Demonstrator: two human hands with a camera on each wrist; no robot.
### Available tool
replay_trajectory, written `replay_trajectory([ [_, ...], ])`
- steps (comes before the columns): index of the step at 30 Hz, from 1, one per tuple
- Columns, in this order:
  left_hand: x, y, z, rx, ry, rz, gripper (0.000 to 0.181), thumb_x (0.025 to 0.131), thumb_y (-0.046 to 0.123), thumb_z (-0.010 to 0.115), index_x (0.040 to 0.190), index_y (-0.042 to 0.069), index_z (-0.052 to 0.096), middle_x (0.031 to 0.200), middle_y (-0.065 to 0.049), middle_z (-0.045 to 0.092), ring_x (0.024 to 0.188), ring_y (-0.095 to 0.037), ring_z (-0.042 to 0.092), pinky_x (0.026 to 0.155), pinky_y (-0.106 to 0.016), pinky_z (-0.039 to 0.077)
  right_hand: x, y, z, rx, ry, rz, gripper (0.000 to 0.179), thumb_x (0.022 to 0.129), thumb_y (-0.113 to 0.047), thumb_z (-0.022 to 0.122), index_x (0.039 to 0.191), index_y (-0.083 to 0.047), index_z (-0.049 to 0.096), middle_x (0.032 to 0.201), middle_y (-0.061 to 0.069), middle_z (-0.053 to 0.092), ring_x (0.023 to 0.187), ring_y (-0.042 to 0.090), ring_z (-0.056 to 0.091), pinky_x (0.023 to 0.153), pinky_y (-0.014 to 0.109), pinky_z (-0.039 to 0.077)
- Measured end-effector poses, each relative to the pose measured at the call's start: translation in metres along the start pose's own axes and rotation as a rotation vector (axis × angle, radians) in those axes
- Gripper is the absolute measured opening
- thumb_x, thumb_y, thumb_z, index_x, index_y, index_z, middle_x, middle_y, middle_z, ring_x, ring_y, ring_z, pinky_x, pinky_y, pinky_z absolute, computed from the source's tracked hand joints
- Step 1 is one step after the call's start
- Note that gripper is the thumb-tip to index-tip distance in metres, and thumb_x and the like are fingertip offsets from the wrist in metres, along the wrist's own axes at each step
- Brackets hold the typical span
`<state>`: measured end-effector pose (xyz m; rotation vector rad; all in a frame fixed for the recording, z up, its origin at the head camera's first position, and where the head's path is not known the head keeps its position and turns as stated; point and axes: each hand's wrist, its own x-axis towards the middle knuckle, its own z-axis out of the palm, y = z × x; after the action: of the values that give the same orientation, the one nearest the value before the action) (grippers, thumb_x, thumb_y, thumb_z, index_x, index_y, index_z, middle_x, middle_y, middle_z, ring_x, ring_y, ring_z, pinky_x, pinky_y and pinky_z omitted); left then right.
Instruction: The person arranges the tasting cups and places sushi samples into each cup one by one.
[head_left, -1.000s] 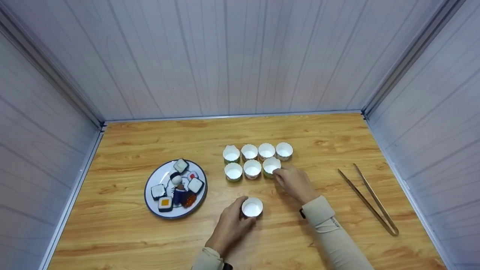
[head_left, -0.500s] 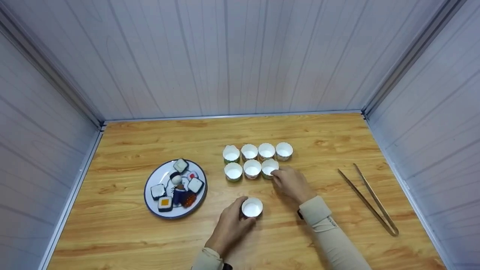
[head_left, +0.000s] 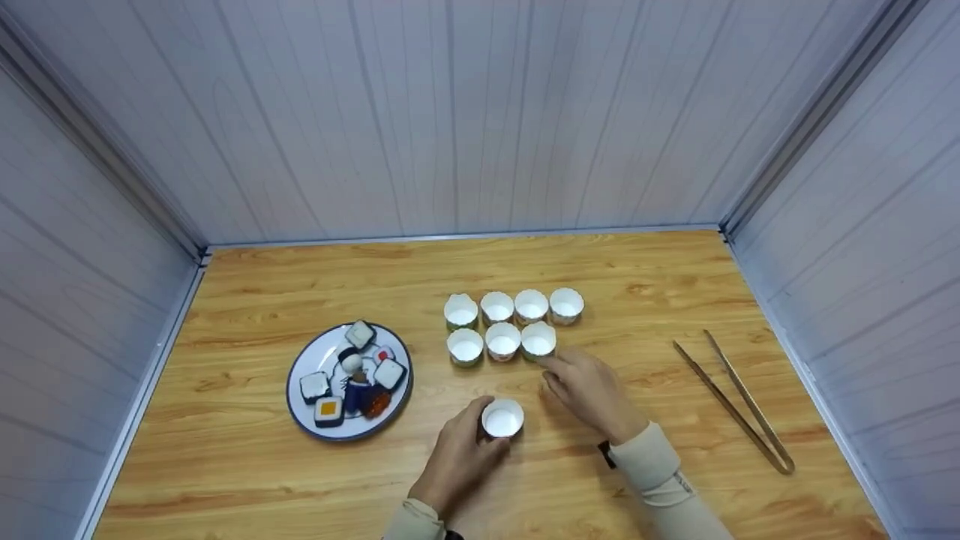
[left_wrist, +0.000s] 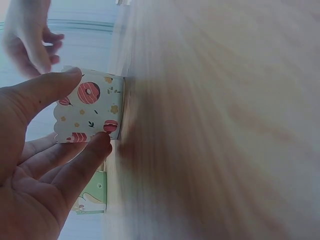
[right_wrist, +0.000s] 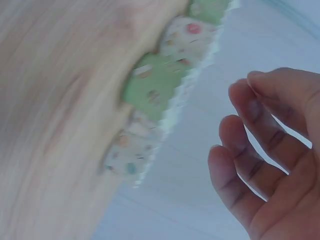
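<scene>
My left hand (head_left: 459, 454) grips a small white paper baking cup (left_wrist: 90, 107) printed with pink donuts and cakes. The cup stands upright on the table, with thumb and fingers on opposite sides of its wall. My right hand (head_left: 589, 390) is just in front of a green paper cup (head_left: 538, 341), at the right end of the front row. In the right wrist view its fingers (right_wrist: 235, 165) are loosely bent, apart from the cups, and hold nothing. Behind the front row of three stands a back row of several similar cups (head_left: 497, 307).
At the left lies a white plate (head_left: 300, 367) with a blue rim, bearing several toy-like sushi pieces (head_left: 328, 411). Metal tongs (head_left: 739, 405) rest on the wooden table (head_left: 225, 480) at the right. Pale panel walls (head_left: 450, 112) enclose the back and both sides.
The right hand pushed the green cup slightly left, closer to its neighbour in the front row, then let go and drew back towards the front. The left hand stays on its cup.
</scene>
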<state>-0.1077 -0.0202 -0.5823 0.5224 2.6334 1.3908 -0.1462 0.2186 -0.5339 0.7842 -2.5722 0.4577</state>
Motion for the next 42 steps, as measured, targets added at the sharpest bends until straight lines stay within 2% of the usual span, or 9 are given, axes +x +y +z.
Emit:
replay_trajectory([
  [5, 0.002, 0.0, 0.001, -0.007, -0.01, -0.01, 0.062, 0.085, 0.013, 0.082, 0.138, 0.0, 0.052, 0.136, -0.017, 0.058, 0.126, -0.028, 0.056, 0.104, -0.043, 0.047, -0.011, -0.019, -0.004, 0.044, -0.02, -0.072, 0.021, 0.083, -0.004, 0.078, 0.104, -0.008, 0.076, 0.082, 0.0, 0.065, 0.07, 0.015, 0.059, 0.058, 0.03, 0.053],
  [11, 0.0, -0.003, 0.002, 0.0, 0.019, 0.039, 0.059, 0.084, 0.008, 0.082, 0.135, -0.002, 0.053, 0.129, -0.019, 0.062, 0.118, -0.029, 0.06, 0.098, -0.044, 0.051, -0.026, -0.04, 0.009, 0.076, -0.083, -0.133, 0.022, 0.082, -0.005, 0.077, 0.103, -0.011, 0.076, 0.077, -0.003, 0.06, 0.065, 0.012, 0.055, 0.056, 0.027, 0.049],
  [14, 0.0, -0.003, 0.002, 0.004, 0.03, 0.051, 0.058, 0.084, 0.006, 0.081, 0.134, -0.002, 0.054, 0.128, -0.019, 0.062, 0.116, -0.03, 0.061, 0.097, -0.044, 0.052, -0.031, -0.048, 0.018, 0.063, -0.132, -0.139, 0.019, 0.084, -0.008, 0.077, 0.102, -0.013, 0.076, 0.076, -0.003, 0.059, 0.064, 0.012, 0.055, 0.055, 0.028, 0.047],
  [19, -0.001, -0.003, 0.002, 0.008, 0.028, 0.045, 0.057, 0.085, 0.008, 0.08, 0.134, -0.001, 0.054, 0.129, -0.017, 0.062, 0.118, -0.029, 0.06, 0.099, -0.044, 0.051, -0.035, -0.055, 0.028, 0.019, -0.177, -0.129, 0.004, 0.087, -0.014, 0.076, 0.09, -0.016, 0.074, 0.076, -0.004, 0.061, 0.063, 0.014, 0.056, 0.052, 0.029, 0.045],
  [23, -0.001, -0.003, 0.002, 0.011, 0.029, 0.045, 0.058, 0.084, 0.007, 0.08, 0.135, -0.002, 0.053, 0.131, -0.018, 0.061, 0.12, -0.028, 0.059, 0.1, -0.044, 0.05, -0.034, -0.056, 0.032, -0.011, -0.187, -0.115, 0.009, 0.088, -0.016, 0.076, 0.081, -0.017, 0.07, 0.077, -0.004, 0.063, 0.064, 0.015, 0.056, 0.051, 0.029, 0.044],
  [28, -0.001, -0.003, 0.003, 0.026, 0.047, 0.065, 0.058, 0.084, 0.005, 0.08, 0.134, -0.004, 0.053, 0.13, -0.018, 0.061, 0.12, -0.029, 0.059, 0.099, -0.045, 0.05, -0.033, -0.056, 0.031, -0.064, -0.189, -0.11, 0.01, 0.088, -0.019, 0.076, 0.08, -0.02, 0.069, 0.077, -0.004, 0.062, 0.065, 0.016, 0.056, 0.053, 0.029, 0.041],
  [31, -0.002, -0.002, 0.001, 0.021, 0.024, 0.033, 0.061, 0.085, 0.008, 0.08, 0.137, -0.004, 0.051, 0.131, -0.018, 0.061, 0.115, -0.026, 0.061, 0.096, -0.043, 0.052, -0.034, -0.054, 0.026, -0.048, -0.181, -0.106, 0.006, 0.088, -0.021, 0.077, 0.084, -0.02, 0.072, 0.08, -0.003, 0.064, 0.068, 0.017, 0.057, 0.055, 0.03, 0.042],
  [36, -0.003, -0.002, -0.002, -0.009, -0.023, -0.032, 0.064, 0.087, 0.011, 0.079, 0.14, -0.003, 0.048, 0.131, -0.017, 0.061, 0.101, -0.021, 0.064, 0.081, -0.034, 0.056, -0.033, -0.047, 0.011, 0.003, -0.141, -0.083, 0.005, 0.087, -0.02, 0.079, 0.09, -0.018, 0.075, 0.087, -0.003, 0.067, 0.075, 0.017, 0.06, 0.058, 0.031, 0.046],
  [42, -0.002, -0.002, -0.003, -0.028, -0.044, -0.064, 0.06, 0.088, 0.013, 0.078, 0.139, -0.001, 0.05, 0.131, -0.017, 0.062, 0.104, -0.022, 0.064, 0.085, -0.037, 0.056, -0.029, -0.035, -0.003, 0.027, -0.08, -0.052, 0.008, 0.084, -0.017, 0.082, 0.09, -0.017, 0.077, 0.086, -0.004, 0.067, 0.071, 0.014, 0.056, 0.058, 0.031, 0.047],
])
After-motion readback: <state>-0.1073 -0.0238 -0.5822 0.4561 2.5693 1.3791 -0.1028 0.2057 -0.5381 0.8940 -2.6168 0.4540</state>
